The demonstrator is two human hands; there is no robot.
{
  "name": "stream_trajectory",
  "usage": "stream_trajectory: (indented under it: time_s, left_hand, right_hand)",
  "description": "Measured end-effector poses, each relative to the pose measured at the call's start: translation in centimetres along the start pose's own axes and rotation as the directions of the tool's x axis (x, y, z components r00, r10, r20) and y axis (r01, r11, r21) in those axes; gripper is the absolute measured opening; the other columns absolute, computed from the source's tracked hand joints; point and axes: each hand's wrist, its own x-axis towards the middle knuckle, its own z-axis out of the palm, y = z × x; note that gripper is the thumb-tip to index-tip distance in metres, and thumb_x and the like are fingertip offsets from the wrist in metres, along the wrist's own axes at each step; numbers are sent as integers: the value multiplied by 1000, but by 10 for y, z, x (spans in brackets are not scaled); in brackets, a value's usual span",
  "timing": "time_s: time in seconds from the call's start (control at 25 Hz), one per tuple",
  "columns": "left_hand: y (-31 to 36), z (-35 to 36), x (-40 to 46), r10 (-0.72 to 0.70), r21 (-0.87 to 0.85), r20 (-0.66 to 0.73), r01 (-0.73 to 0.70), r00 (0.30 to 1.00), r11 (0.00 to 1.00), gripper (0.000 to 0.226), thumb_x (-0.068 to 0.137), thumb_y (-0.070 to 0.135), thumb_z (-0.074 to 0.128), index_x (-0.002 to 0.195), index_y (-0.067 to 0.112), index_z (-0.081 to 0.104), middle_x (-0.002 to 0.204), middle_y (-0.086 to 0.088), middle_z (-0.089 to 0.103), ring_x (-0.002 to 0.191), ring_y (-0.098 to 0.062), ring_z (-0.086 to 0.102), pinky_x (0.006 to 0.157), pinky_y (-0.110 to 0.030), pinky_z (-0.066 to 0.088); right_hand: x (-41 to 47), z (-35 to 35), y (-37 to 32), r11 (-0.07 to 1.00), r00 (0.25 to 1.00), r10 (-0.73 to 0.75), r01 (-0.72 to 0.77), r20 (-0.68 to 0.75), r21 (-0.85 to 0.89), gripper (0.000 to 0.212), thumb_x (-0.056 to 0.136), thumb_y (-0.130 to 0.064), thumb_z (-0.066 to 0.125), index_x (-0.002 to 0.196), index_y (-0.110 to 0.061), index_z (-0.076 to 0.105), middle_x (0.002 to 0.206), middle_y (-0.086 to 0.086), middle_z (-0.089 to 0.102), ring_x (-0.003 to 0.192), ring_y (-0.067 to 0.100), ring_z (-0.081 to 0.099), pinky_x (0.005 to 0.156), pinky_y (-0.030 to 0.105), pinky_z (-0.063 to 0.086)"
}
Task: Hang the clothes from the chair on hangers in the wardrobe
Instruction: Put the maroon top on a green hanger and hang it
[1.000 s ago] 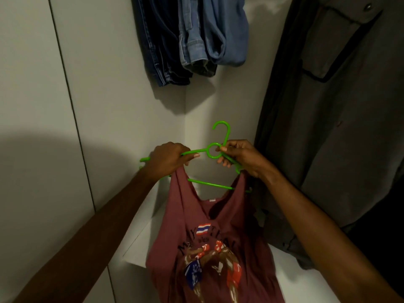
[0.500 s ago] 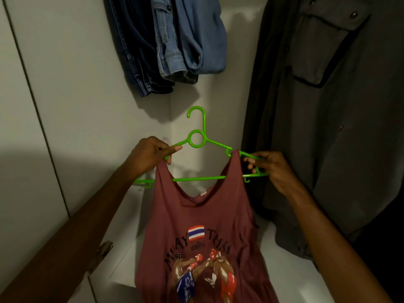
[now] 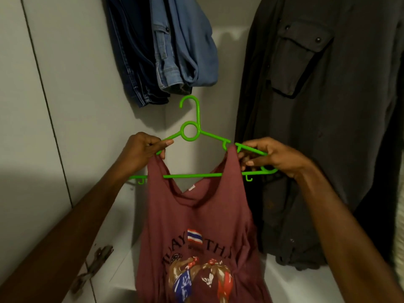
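At the centre left of the frame the left hand has its fingers curled round the left shoulder arm of the bright green plastic hanger, pinching the left strap of the maroon sleeveless top with a boxing print against it. At the centre right the right hand pinches the hanger's right arm between thumb and fingertips, just beside the top's right strap, which sits in the small notch on that arm. The top hangs from both straps and falls to the bottom edge of the frame; its neckline dips below the hanger's lower bar.

The step in hand looks like seating the straps before the hanger goes up. To do it well, the right fingers should check the strap lies fully in its notch, and the left hand should find the matching notch on its side, which it currently hides, so the strap there cannot slide off the sloped arm. Keep the hanger level while letting go, one hand at a time, then take it near the ring below the hook.

The hook points to the upper middle of the frame, just below the folded blue denim jeans. A dark grey buttoned shirt with a chest pocket fills the right side, against the white wardrobe wall. The rail is out of view, so the gap between those garments seems the likely spot.
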Motion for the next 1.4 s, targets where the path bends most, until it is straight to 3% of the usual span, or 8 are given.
stream_trajectory:
  time_s: [0.24,0.36,0.56,0.72,1.0,1.12,1.28,1.4]
  left_hand:
    - [37,-22,-25,85,-68,-34,-87,996,994,47,85,57,70,58,18,73,51,-9,59,48,-11,44,54,-24,36]
    - [55,-40,-35,147,-12,-105,-149,984,989,48,84,58,71,55,19,72,47,-8,57,44,-8,43,50,-21,36]
    - [70,-59,-31,155,48,-120,-151,981,987,66,75,69,75,49,9,63,43,-10,49,42,-11,39,49,-27,32]
    - [104,-74,-26,183,123,169,-205,968,971,57,62,59,88,59,6,65,48,-3,49,44,-6,40,48,-26,34]
    - [137,-95,-10,123,-67,443,-104,888,992,39,59,45,93,82,16,82,73,-15,68,64,-16,51,59,-29,41]
    - [136,-90,-2,134,62,453,-181,881,982,32,60,34,97,83,18,82,83,-8,77,73,-12,64,73,-32,50]
    - [132,-76,0,6,-65,-12,-6,1000,998,53,52,37,99,95,16,75,85,3,74,79,-8,68,73,-25,53]
    - [121,-56,-27,-102,-136,-577,29,811,990,24,70,25,88,85,21,70,81,5,72,73,-11,69,67,-27,54]
  right_hand:
    - [-8,2,-73,972,932,204,-156,298,-177,54,85,10,63,135,-9,60,113,26,70,90,34,71,70,37,55]
    - [-21,15,-95,968,985,171,-167,5,-189,27,89,6,66,101,-16,78,92,16,77,70,24,72,60,25,54]
    - [-55,37,-98,997,945,61,-70,-320,-17,24,96,-15,60,104,6,69,85,24,73,63,27,70,55,27,53]
    - [-91,46,-98,1000,840,-17,27,-543,9,23,96,-19,58,93,1,70,64,14,61,48,28,65,35,22,41]
    - [-111,35,-133,998,681,-57,49,-730,-32,28,83,-26,71,78,2,67,42,5,49,31,22,54,29,16,30]
    - [-110,19,-148,997,660,-81,44,-747,-69,24,87,-16,70,74,3,64,40,4,49,29,21,54,29,15,28]
    - [-110,5,-164,995,618,-67,-20,-783,-100,25,93,-12,67,72,-1,62,41,2,48,30,20,54,29,16,27]
    - [-117,-7,-176,995,578,-69,-15,-813,-95,25,94,-13,67,71,-4,63,40,1,48,30,19,54,29,16,28]
